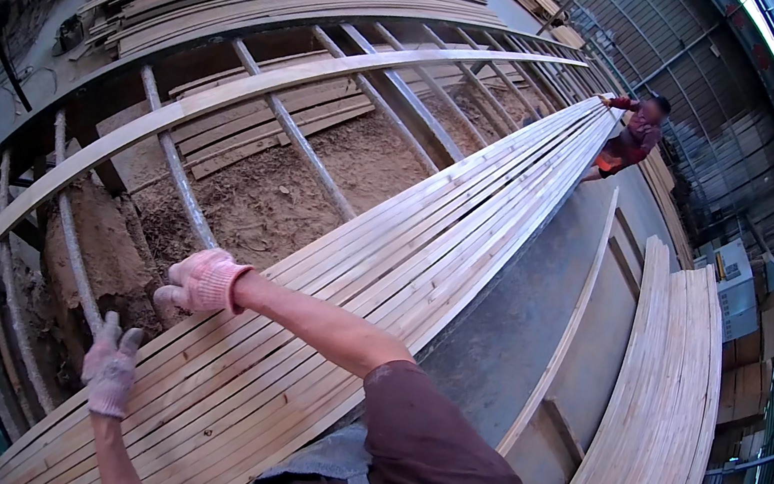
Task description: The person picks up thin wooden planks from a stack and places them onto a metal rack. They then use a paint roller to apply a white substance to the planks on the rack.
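- We saw the long pale boards (351, 277) lying side by side in a broad layer, running from the lower left away to the upper right, along the near side of a barred metal frame.
- We had the left hand (112, 369), in a soiled pink-and-white glove, at the boards' left edge; its fingers were spread and released, with nothing between them, close to the end of a bar.
- We had the right hand (206, 284), gloved alike, farther along that same edge, its fingers loosely bent and pointing left; we could not tell whether it was grasping a board or only resting there.
- Our right forearm crossed above the boards.
- At their far end we saw a co-worker (639, 135) in dark red clothing, one arm stretched toward the boards.
- Beyond our hands, the frame's metal bars (298, 149) spanned a bed of brown sawdust (307, 169), and a single plank (227, 98) lay lengthwise across them.
- To our right, past the grey floor (494, 335), we saw a thin strip of wood (562, 341) and a stack of pale planks (650, 405).
- Farther out stood cardboard boxes (750, 393) at the right and piles of lumber (272, 6) at the upper left.
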A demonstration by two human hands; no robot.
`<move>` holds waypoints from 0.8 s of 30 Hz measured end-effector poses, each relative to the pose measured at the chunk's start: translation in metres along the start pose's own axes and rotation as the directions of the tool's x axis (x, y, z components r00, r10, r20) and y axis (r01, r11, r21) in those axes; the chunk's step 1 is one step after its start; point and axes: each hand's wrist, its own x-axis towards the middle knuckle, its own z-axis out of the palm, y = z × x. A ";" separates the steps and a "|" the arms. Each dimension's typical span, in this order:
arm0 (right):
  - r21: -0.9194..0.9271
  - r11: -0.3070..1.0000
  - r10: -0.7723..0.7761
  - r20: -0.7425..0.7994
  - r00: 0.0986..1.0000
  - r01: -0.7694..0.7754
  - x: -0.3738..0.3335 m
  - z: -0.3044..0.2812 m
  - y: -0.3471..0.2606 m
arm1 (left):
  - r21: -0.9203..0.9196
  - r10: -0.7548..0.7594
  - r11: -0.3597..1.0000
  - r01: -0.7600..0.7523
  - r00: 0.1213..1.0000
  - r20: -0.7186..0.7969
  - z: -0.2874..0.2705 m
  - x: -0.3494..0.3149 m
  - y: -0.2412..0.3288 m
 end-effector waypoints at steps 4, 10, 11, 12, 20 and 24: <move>-0.047 0.998 -0.027 0.166 0.986 0.035 -0.010 0.033 0.032 | 0.265 0.124 0.942 -0.206 0.947 0.295 0.026 0.003 0.008; -0.137 0.988 -0.041 0.202 0.979 0.070 -0.029 0.028 0.017 | 0.233 0.066 0.964 -0.129 0.964 0.258 -0.005 -0.001 0.040; -0.124 0.991 -0.005 0.278 0.961 0.041 -0.028 0.025 0.018 | 0.172 0.082 0.976 -0.130 0.962 0.260 0.001 0.002 0.036; -0.069 0.996 -0.022 0.387 0.922 0.052 -0.016 0.012 0.015 | 0.121 0.081 0.986 -0.117 0.960 0.269 0.005 0.000 0.034; 0.250 0.953 -0.298 0.690 0.660 0.170 0.067 0.052 0.001 | -0.005 0.181 0.978 -0.208 0.835 0.520 -0.016 0.029 0.025; 0.322 0.943 -0.296 0.706 0.644 0.081 0.068 0.048 0.006 | -0.208 0.123 0.978 0.018 0.757 0.642 -0.005 0.062 -0.013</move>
